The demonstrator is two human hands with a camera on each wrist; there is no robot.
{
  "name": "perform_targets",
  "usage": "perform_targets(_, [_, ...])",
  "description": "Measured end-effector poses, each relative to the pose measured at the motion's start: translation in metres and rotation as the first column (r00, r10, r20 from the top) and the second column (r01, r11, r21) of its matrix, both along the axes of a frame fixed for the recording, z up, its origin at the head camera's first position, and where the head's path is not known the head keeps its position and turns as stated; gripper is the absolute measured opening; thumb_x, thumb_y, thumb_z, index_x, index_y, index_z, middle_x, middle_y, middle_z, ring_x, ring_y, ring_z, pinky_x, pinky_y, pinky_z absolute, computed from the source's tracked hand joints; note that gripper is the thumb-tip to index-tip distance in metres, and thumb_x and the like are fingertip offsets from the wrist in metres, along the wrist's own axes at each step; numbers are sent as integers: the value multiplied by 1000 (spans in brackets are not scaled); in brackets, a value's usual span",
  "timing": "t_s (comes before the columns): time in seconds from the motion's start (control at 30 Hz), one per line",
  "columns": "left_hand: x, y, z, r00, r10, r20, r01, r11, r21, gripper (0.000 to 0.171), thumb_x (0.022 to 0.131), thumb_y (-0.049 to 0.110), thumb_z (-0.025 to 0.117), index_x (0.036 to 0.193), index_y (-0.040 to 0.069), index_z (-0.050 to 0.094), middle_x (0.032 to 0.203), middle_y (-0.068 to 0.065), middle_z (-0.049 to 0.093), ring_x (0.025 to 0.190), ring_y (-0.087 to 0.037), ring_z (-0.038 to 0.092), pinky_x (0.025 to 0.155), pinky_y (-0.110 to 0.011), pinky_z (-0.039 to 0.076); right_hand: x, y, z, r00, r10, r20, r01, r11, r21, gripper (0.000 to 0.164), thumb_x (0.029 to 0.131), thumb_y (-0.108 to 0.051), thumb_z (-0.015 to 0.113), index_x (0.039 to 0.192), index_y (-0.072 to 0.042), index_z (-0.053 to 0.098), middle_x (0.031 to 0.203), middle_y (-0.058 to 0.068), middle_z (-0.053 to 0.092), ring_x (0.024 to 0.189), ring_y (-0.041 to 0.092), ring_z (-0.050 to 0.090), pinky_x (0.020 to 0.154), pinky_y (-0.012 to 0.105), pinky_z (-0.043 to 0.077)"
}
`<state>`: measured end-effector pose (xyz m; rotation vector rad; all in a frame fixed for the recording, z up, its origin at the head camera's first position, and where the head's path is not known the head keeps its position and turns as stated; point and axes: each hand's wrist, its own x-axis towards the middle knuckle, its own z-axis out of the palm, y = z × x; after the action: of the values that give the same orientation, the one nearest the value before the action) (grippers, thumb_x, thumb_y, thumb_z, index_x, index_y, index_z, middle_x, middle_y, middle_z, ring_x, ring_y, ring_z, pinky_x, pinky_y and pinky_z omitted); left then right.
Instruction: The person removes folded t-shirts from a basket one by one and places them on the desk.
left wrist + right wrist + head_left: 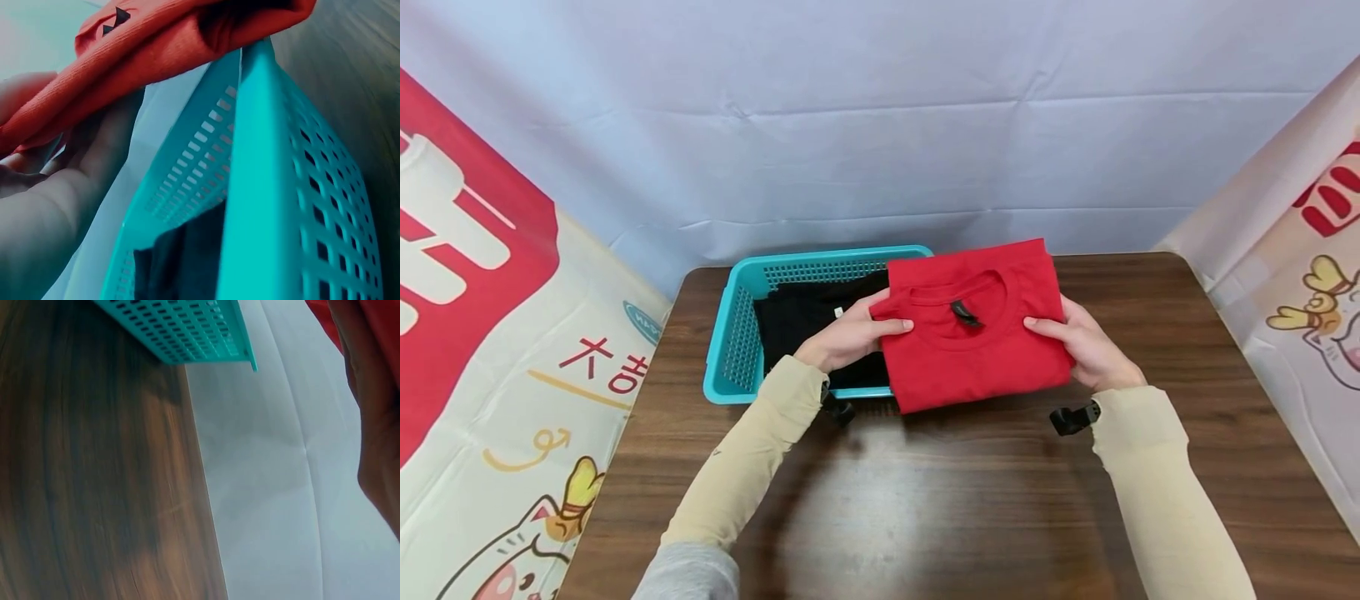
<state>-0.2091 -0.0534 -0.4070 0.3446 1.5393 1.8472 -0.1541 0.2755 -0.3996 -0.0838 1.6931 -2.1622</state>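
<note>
A folded red T-shirt (973, 367), collar and dark neck label facing up, is held between both hands above the right part of a turquoise basket (718, 367). The left hand (856, 331) grips its left edge, thumb on top and fingers underneath. At the opposite edge the right hand (1090, 343) holds it the same way, thumb over the cloth. Inside the basket lies folded black clothing (790, 325) with a small white tag. In the left wrist view the red cloth (156, 62) hangs over the basket's rim (259, 125). The shirt hides the basket's right end in the head view.
The basket stands at the back of a dark brown wooden table (880, 500), near a pale cloth backdrop (880, 150). Printed sheets with cartoon drawings hang at the left (535, 400) and right. A small black camera sits at each wrist.
</note>
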Motion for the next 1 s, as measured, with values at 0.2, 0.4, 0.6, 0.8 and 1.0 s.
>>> perform_targets(0.2, [-2, 12, 3, 998, -17, -57, 14, 998, -56, 47, 94, 11, 61, 138, 20, 46, 129, -8, 56, 109, -21, 61, 92, -38, 53, 1, 9, 3, 998, -1, -64, 7, 996, 91, 31, 97, -7, 54, 125, -16, 46, 105, -5, 65, 86, 11, 70, 73, 28, 58])
perform_targets(0.4, [-2, 22, 5, 990, -56, -128, 39, 990, -135, 50, 93, 16, 62, 140, 20, 44, 129, -6, 58, 109, -20, 61, 96, -36, 51, 1, 17, 5, 996, 5, -94, 9, 990, 142, 33, 96, -6, 56, 125, -16, 45, 106, -6, 64, 88, 10, 69, 75, 27, 58])
perform_targets(0.6, [-3, 34, 5, 984, -68, -163, 39, 984, -176, 48, 93, 18, 62, 139, 18, 46, 127, -6, 59, 108, -20, 62, 96, -34, 51, 2, 26, 6, 995, -15, -103, 32, 986, 164, 35, 95, -5, 56, 126, -17, 44, 109, -5, 62, 90, 10, 68, 74, 27, 58])
perform_targets(0.8, [-3, 49, 2, 974, -100, -202, 54, 973, -223, 46, 93, 19, 62, 136, 16, 47, 124, -5, 60, 106, -19, 62, 94, -33, 51, 2, 33, 6, 991, -77, -109, 104, 956, 275, 39, 94, -10, 61, 128, -20, 44, 111, -7, 58, 90, 8, 65, 74, 24, 57])
perform_targets(1.0, [-2, 62, 2, 962, -113, -247, 40, 959, -282, 43, 93, 21, 63, 133, 15, 50, 124, -4, 60, 107, -17, 60, 94, -31, 49, 2, 40, 7, 990, -115, -87, 139, 914, 382, 43, 94, -15, 61, 132, -22, 42, 112, -9, 56, 91, 6, 63, 74, 25, 56])
